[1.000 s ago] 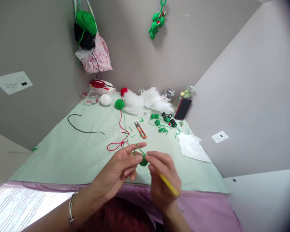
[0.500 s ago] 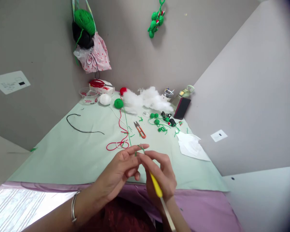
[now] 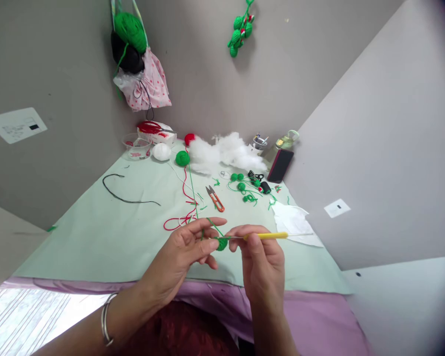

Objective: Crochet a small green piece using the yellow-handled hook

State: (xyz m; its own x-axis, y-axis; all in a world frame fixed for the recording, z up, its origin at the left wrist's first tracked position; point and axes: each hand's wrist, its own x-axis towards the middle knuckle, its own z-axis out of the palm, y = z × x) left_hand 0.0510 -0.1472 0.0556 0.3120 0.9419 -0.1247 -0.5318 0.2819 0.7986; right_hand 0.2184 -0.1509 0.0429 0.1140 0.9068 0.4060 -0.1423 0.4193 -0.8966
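Observation:
My left hand (image 3: 187, 249) pinches a small green crochet piece (image 3: 222, 244) between thumb and fingers. Over its raised index finger runs green yarn (image 3: 193, 190), which leads back to a green yarn ball (image 3: 182, 158). My right hand (image 3: 263, 254) grips a crochet hook (image 3: 269, 236) by its yellow handle, held nearly level. The hook's metal tip points left and meets the top of the green piece; the exact stitch is too small to make out.
Orange thread snips (image 3: 215, 199) lie beyond my hands, with red yarn (image 3: 174, 223) to their left. Small green crocheted balls (image 3: 241, 186), white stuffing (image 3: 226, 153), a phone (image 3: 281, 165) and white paper (image 3: 294, 222) are farther back and right. A black cord (image 3: 122, 200) lies left.
My right hand has turned and moved right, swinging the hook from steeply slanted to nearly level. The green piece, hidden before, now shows at my left fingertips.

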